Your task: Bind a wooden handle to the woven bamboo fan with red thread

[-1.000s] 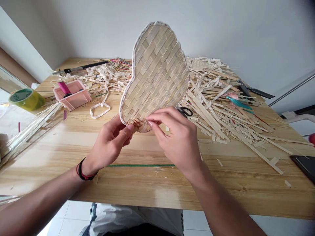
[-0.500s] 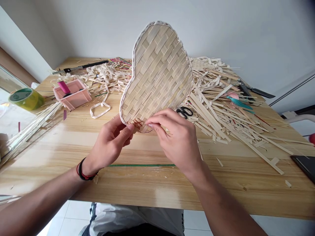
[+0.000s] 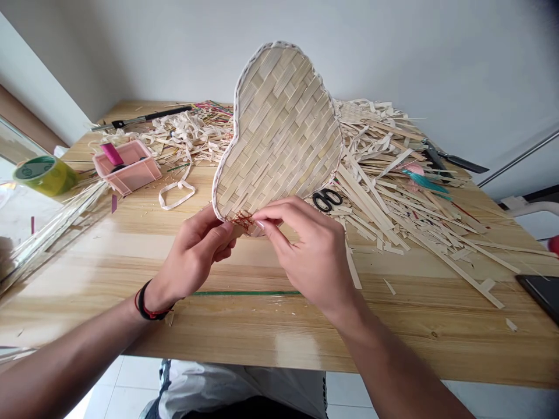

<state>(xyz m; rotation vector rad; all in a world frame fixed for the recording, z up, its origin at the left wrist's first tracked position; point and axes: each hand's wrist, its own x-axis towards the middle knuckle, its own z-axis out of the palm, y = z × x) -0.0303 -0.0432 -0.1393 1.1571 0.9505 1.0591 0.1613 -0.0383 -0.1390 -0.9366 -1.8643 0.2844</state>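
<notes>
Diagonally woven, white-edged panel (image 3: 279, 131).

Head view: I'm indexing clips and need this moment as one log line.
left hand: holding woven panel by lower edge | right hand: at red thread, grip unclear | scissors: partly behind panel

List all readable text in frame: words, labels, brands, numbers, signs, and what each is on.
No legible text.
Tape roll: printed marks inside the core, too small to read.
Grey garment: dark marks along its right edge, possibly lettering, too small to read.
</notes>
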